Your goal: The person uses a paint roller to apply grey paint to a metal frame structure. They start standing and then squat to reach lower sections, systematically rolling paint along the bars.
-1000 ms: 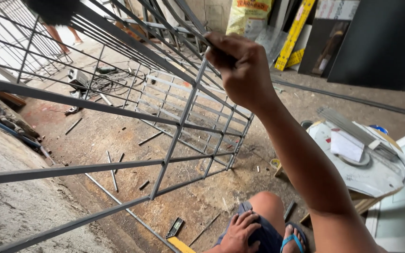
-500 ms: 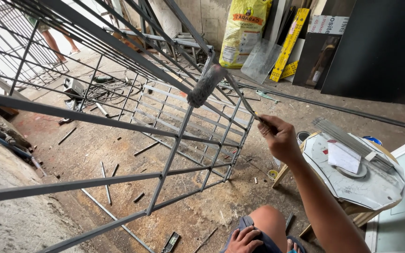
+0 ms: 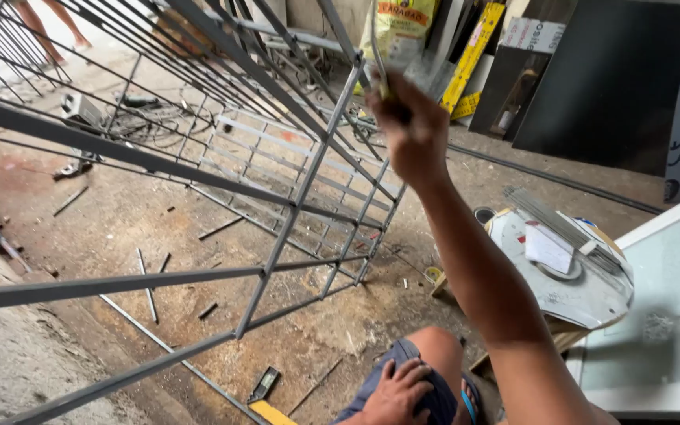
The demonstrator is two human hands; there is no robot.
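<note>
- Right hand (image 3: 412, 134) raised, closed round a thin handle, likely a paint roller (image 3: 419, 69), blurred, at the grey steel grille (image 3: 293, 208) upright bar.
- Left hand (image 3: 397, 392) rests open on knee, holding nothing.
- Best done with strokes along the bar, light pressure, wrist steady.
- Welding rods (image 3: 560, 228) on round tabletop (image 3: 584, 295) nearby.

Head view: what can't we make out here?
- Tool in the right hand: its head is motion-blurred, so its kind is unclear.
- Right hand's grip: fingers face away, hidden by the hand's back.
- Left hand: rests on the knee, partly cut by the bottom edge.
- Person at top left: only legs, cut by the top edge.
</note>
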